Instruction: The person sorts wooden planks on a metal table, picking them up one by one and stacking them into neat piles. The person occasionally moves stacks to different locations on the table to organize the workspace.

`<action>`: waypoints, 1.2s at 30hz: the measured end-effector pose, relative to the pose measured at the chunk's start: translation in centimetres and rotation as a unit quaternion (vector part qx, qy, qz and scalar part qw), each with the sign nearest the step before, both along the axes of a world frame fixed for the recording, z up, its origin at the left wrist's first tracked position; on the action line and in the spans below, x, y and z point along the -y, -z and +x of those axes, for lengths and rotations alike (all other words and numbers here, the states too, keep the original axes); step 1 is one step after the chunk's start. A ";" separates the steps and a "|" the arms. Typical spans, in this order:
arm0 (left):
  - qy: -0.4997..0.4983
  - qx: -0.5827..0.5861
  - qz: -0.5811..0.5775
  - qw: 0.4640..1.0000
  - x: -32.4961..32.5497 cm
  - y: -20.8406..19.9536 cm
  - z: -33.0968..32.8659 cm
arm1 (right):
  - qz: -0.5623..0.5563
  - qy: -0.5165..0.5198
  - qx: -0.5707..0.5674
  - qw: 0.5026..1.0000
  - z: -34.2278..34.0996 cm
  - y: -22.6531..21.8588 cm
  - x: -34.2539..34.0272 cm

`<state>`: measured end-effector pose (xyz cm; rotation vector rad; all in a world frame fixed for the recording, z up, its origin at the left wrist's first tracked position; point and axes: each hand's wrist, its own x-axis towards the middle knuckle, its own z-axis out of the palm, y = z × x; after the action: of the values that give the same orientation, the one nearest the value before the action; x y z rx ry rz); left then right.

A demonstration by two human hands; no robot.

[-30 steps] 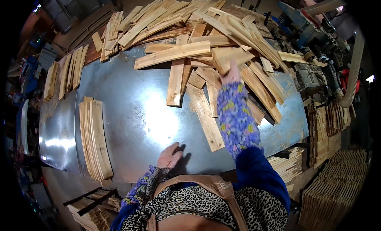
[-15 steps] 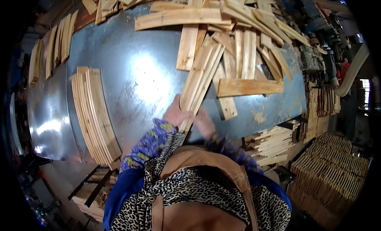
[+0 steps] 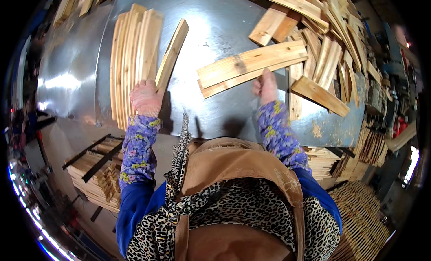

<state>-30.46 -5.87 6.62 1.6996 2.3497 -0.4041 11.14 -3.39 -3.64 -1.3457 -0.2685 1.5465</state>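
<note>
A row of wooden boards (image 3: 130,59) stands side by side on edge at the left of the metal table. My left hand (image 3: 147,98) is closed over the near part of this row. Against its thumb side leans a separate wooden board (image 3: 173,52), slanting away to the right. My right hand (image 3: 266,87) is at the near edge of two overlapping wooden boards (image 3: 253,61), which lie across the middle right. Its fingers are curled at that edge, and the thumb's grip is partly hidden.
Loose boards pile up at the far right, with one board (image 3: 319,96) lying nearest on that side. The metal table (image 3: 72,88) has sawdust at its right. Below stand stacked boards on a black-barred rack (image 3: 96,171) at left and a slatted wood stack (image 3: 359,220) at right.
My hands have moved apart, the left onto the row at left. The bundle they held together is split: a slanted board is by my left hand, two boards by my right. The view has shifted.
</note>
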 end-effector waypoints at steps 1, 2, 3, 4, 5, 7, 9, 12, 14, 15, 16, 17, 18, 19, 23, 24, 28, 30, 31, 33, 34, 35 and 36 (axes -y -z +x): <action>0.049 -0.031 0.098 0.993 1.5 1.1 -1.6 | 0.013 0.000 0.005 1.000 -0.7 -1.6 -2.2; 0.040 -0.029 0.158 0.986 1.7 1.5 -2.2 | 0.015 0.009 0.039 0.999 -0.5 -0.8 -3.3; 0.033 -0.026 0.218 0.975 1.0 2.0 -2.8 | 0.019 0.021 0.074 0.997 -0.2 0.4 -4.2; 0.023 -0.026 0.278 0.960 0.7 2.3 -3.3 | 0.024 0.031 0.109 0.993 -0.6 1.1 -4.8; 0.025 -0.033 0.256 0.966 0.7 1.5 -3.2 | 0.008 0.038 0.140 0.989 -1.5 0.7 -4.8; 0.021 -0.052 0.217 0.974 -0.1 -1.1 -2.0 | -0.014 0.045 0.200 0.979 -4.0 -1.7 -4.8; -0.010 0.183 0.075 0.980 -1.2 -1.6 -0.5 | 0.046 -0.015 0.230 0.972 -6.4 -2.7 -2.7; 0.105 0.312 0.083 0.941 0.5 1.2 4.1 | 0.051 -0.107 0.201 0.972 -11.7 -3.9 0.7; 0.075 0.421 0.084 0.900 0.8 6.6 3.4 | 0.035 -0.179 0.180 0.967 -15.1 -4.6 1.4; 0.025 0.498 0.035 0.866 0.3 6.8 2.7 | 0.034 -0.191 0.170 0.966 -16.5 -4.5 1.2; -0.026 0.569 -0.013 0.822 -0.1 7.0 2.1 | 0.034 -0.204 0.161 0.965 -17.9 -4.2 0.9; -0.082 0.568 -0.019 0.819 -0.1 6.2 1.5 | 0.030 -0.214 0.153 0.964 -18.6 -3.7 0.7; -0.137 0.565 -0.025 0.813 0.1 4.4 1.0 | 0.054 -0.241 0.156 0.956 -18.8 -2.8 0.1; -0.194 0.559 -0.028 0.805 0.2 2.2 0.7 | 0.049 -0.251 0.180 0.950 -19.2 -2.2 -0.5; -0.044 0.267 -0.001 0.963 2.5 1.7 2.2 | 0.080 -0.403 0.337 0.847 -24.4 -5.2 -2.7; -0.004 0.273 -0.068 0.960 1.8 -0.3 2.5 | 0.071 -0.398 0.351 0.844 -25.5 -4.0 -3.1; 0.052 0.068 0.228 0.970 5.9 1.5 1.6 | 0.050 -0.385 0.323 0.863 -27.2 -4.1 -4.3; 0.055 -0.003 0.171 0.984 7.2 2.1 1.1 | 0.073 -0.377 0.245 0.890 -26.5 -3.3 -4.0; 0.056 -0.037 0.141 0.988 8.0 2.9 1.1 | 0.079 -0.368 0.199 0.905 -26.1 -3.7 -3.8; 0.036 0.043 0.122 0.991 10.6 6.1 2.9 | 0.138 -0.334 0.150 0.920 -23.6 2.4 -3.5; -0.026 0.168 0.110 0.979 11.9 7.5 4.0 | 0.124 -0.349 0.216 0.903 -23.1 2.2 -3.4; -0.075 0.292 0.104 0.948 12.0 8.0 4.9 | 0.113 -0.359 0.216 0.901 -22.4 3.3 -4.0; 0.058 0.223 0.206 0.951 11.6 7.0 4.9 | 0.101 -0.360 0.219 0.901 -21.5 5.0 -4.6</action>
<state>-25.59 -17.52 -0.34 1.8579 2.0940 0.4494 -10.33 1.17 -8.64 -1.4963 -1.2950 1.7049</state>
